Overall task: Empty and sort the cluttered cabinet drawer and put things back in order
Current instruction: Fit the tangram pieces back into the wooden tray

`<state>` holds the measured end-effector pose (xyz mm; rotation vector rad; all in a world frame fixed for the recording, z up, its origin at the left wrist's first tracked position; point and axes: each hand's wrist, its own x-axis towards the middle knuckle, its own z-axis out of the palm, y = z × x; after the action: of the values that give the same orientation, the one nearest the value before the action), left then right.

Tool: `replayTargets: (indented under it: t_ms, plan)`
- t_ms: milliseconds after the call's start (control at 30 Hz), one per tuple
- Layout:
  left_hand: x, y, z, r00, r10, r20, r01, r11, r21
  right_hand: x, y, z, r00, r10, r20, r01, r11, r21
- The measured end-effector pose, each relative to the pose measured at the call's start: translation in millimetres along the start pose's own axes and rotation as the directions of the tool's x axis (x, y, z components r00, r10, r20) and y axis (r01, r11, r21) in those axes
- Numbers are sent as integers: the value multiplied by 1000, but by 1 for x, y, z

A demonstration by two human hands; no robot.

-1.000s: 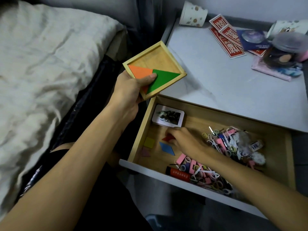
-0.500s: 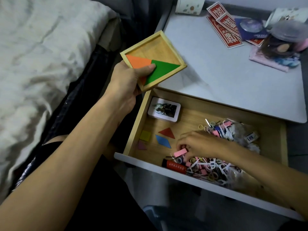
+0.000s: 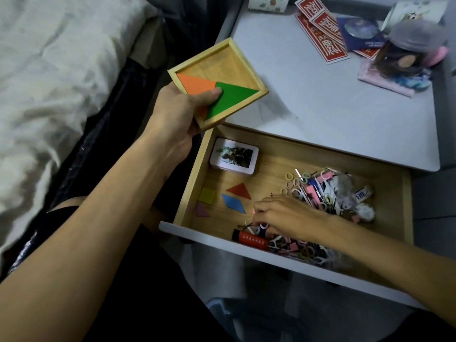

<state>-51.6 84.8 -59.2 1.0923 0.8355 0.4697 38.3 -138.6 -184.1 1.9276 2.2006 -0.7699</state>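
Holding a wooden puzzle tray [image 3: 223,67] above the drawer's back left corner, your left hand [image 3: 176,117] grips its near corner. The thumb lies across the top and the fingers curl beneath. The tray tilts and is clear of the cabinet top [image 3: 320,112].
- In the tray: an orange triangle [image 3: 195,83] and a green triangle [image 3: 233,98], edge to edge. Your thumb tip presses where they meet. The rest of the tray is bare wood.

Head view, open drawer [image 3: 191,183]:
- Your right hand [image 3: 283,214] is palm down at the front middle, fingers bent into the clutter. A bit of pink shows at the fingertips; you cannot tell from here whether they pinch anything.
- Left part of the floor: red triangle [image 3: 239,191], yellow square [image 3: 207,195], blue parallelogram [image 3: 233,204] and a purple piece [image 3: 202,210], all loose, flat and near each other.
- A white card box [image 3: 234,157] with a picture on top sits in the back left corner.
- A red tube [image 3: 250,238] lies along the front wall, just beside your right fingers.
- A heap of hair ties and clips [image 3: 318,191] fills the middle and right, running under your right wrist.

Cabinet top, far side: red cards [image 3: 323,35] and a paper cup [image 3: 269,2]. A pale bedsheet [image 3: 61,70] is at left.
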Motion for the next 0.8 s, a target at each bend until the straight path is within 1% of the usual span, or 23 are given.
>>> replayTargets:
  t_ms: [200,267,400,533,633,700,800]
  plan:
    - [0,-1,0,1000,2,10,-2,1000,1,2,-10,-8,996,53,76,-38,982,-185]
    - [0,-1,0,1000,-2,5,2,1000,0,5,-17,-7,994,76,84,-59,980,-189]
    - [-1,0,1,1000,-8,1,8,1000,-2,5,-17,-5,991,99,85,-89,990,-112]
    - [-2,0,1,1000,-14,-6,14,1000,-2,5,-14,-4,983,155,99,-163,983,80]
    - [-3,0,2,1000,-18,-3,18,1000,-3,1,-11,-11,983,153,103,-168,972,164]
    - [-3,1,2,1000,-19,-3,19,1000,-4,-3,-6,-19,976,156,150,-188,956,226]
    - [-3,0,2,1000,-22,0,22,1000,-4,-4,5,-33,973,164,160,-199,951,237]
